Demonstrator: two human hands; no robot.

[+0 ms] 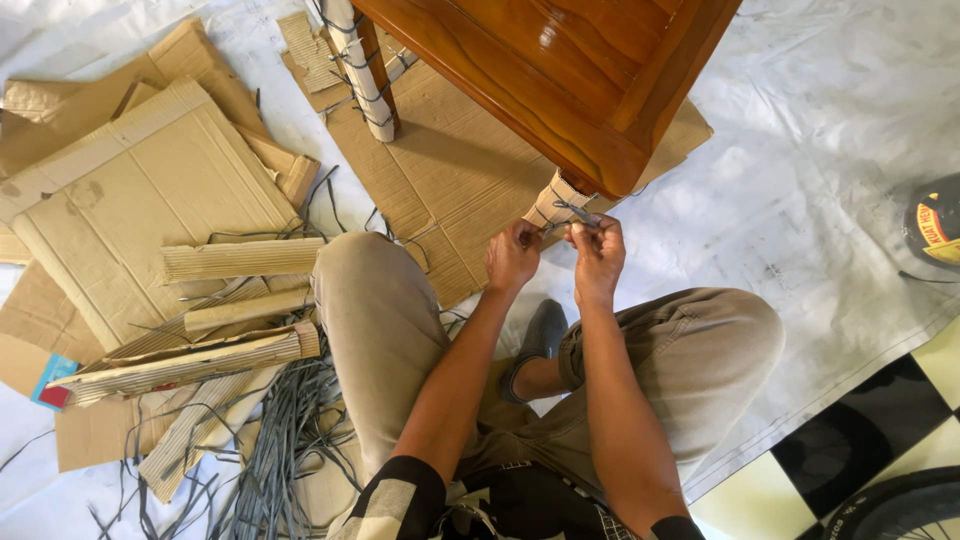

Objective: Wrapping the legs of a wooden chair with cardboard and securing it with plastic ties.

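A glossy brown wooden table [560, 70] stands over me as I sit on the floor. Its near leg [556, 203] is wrapped in corrugated cardboard and bound with grey strap [573, 211]. My left hand [512, 256] and my right hand [598, 250] are both closed on the ends of that strap, just below the wrapped leg, close together. A second leg [358, 68], at the back left, is also wrapped in cardboard and tied with grey strap.
Flat cardboard sheets [150, 190] and rolled corrugated pieces [240, 258] lie to my left. A heap of loose grey straps [280, 440] sits by my left knee. White sheeting [830, 150] covers the floor. A dark round container [935, 222] and a tyre [900, 510] are at right.
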